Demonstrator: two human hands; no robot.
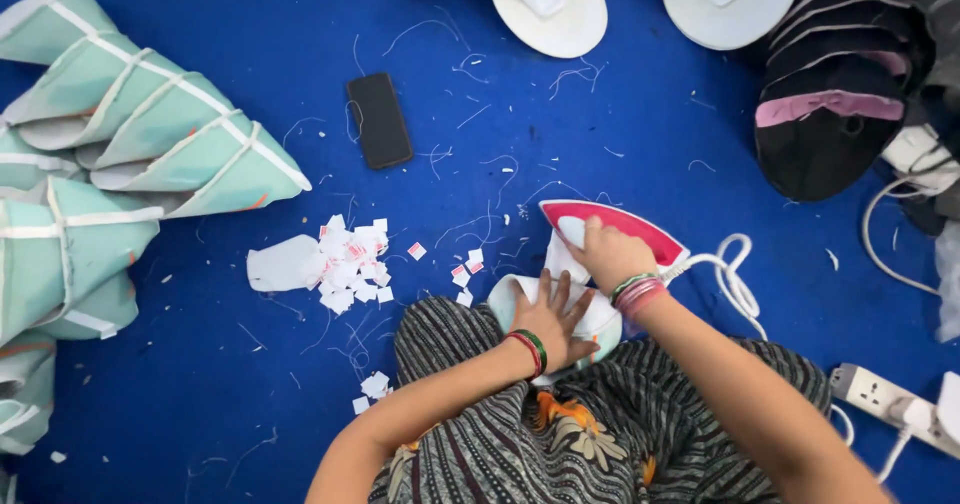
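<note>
Left hand (553,316) flattens white cap piece (600,316); right hand (610,254) grips iron (640,229).

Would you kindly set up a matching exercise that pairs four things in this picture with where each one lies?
Things:
1. red and white clothes iron
2. black rectangular phone
3. white power strip
4. heap of small white and red paper tags

Places:
A. at the right edge of the blue mat, with a plug in it
B. under the right hand
C. lying alone, above the paper tags
D. left of the left hand, beside the striped knee

Pairs: 1-B, 2-C, 3-A, 4-D
</note>
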